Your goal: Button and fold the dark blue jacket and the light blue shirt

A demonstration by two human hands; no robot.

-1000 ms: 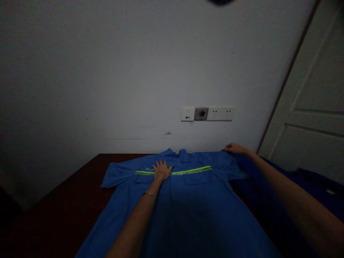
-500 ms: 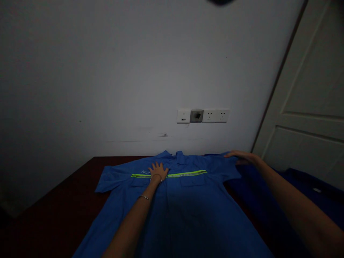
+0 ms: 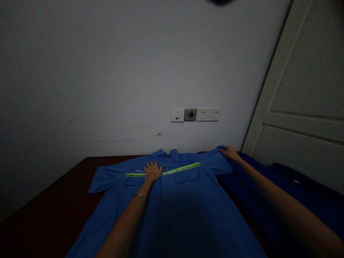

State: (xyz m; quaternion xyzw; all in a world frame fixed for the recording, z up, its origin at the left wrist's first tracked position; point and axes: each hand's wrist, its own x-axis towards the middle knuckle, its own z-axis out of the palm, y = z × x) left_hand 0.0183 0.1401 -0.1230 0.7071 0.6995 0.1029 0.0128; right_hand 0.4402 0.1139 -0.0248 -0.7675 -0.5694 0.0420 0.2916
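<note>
A blue short-sleeved work shirt (image 3: 185, 197) lies spread front side up, its collar toward the wall. A yellow-green and silver reflective strip (image 3: 185, 168) crosses its chest above two pocket flaps. My left hand (image 3: 152, 171) rests flat on the chest with fingers spread, partly covering white lettering. At the far right, my right hand (image 3: 229, 153) pinches the upper edge of the sleeve on that side, which is slightly raised. The shirt's lower part runs out of view at the bottom.
Under the shirt is a dark red tabletop (image 3: 53, 200). Darker blue cloth (image 3: 271, 175) with a small white label lies at the right. Behind stands a pale wall with a row of sockets (image 3: 196, 114); a panelled door (image 3: 301, 107) is on the right.
My right hand has closed on the sleeve's upper edge and lifted it a little. My left hand stays flat on the chest. The whole view has shifted slightly.
</note>
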